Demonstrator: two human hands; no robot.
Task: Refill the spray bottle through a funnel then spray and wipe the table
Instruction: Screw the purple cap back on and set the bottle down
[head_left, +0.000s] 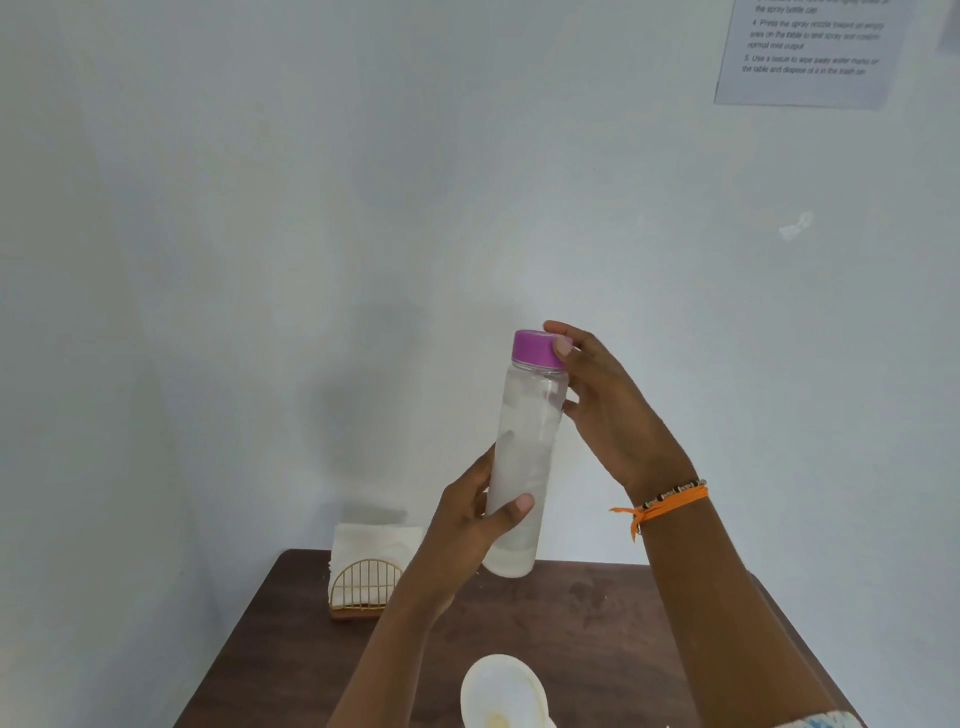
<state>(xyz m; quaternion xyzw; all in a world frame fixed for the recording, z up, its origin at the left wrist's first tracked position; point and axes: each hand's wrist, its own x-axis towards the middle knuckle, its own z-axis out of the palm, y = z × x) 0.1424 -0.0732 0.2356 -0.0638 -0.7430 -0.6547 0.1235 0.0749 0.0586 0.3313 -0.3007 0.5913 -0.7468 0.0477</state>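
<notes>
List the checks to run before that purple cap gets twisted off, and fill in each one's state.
1. Left hand holds the bottle by its lower body: ok.
2. Right hand has fingertips on the purple cap: ok.
3. Bottle near upright, slight tilt: ok.
4. Liquid inside: ok; exact level: cannot tell.
5. Funnel ready on the table: ok, though cut off by the frame edge.
6. Spray bottle under the funnel: cannot tell.
</notes>
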